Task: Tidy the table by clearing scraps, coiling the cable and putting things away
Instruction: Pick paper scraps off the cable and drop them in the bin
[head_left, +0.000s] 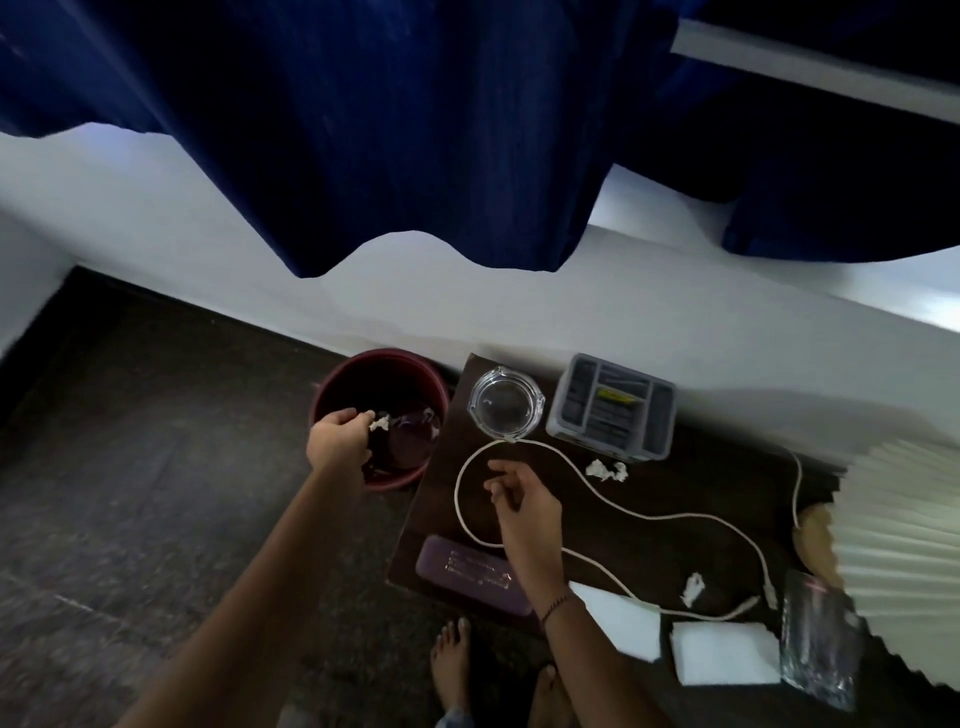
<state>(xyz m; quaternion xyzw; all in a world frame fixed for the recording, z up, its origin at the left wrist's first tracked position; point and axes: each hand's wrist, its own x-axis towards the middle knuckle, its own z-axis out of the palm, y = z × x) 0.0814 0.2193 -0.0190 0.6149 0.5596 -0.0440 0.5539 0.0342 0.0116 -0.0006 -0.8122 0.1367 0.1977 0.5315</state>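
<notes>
My left hand (335, 439) is over the dark red bin (332, 387) on the floor, fingers pinched on a white paper scrap (379, 421). My right hand (522, 501) hovers above the dark table (691, 483) with fingers loosely apart and nothing in it, inside a loop of the white cable (608, 501). The cable snakes uncoiled across the table to its plugs at the right. Two more white scraps lie on the table, one pair (605, 470) near the grey box and one (692, 590) near the front.
A glass ashtray (506, 408) and a grey compartment box (613, 408) stand at the table's back. A purple case (475, 571), two white blocks (722, 652) and a shiny pouch (821, 644) lie along the front. A blue curtain hangs behind. My bare feet are below the table edge.
</notes>
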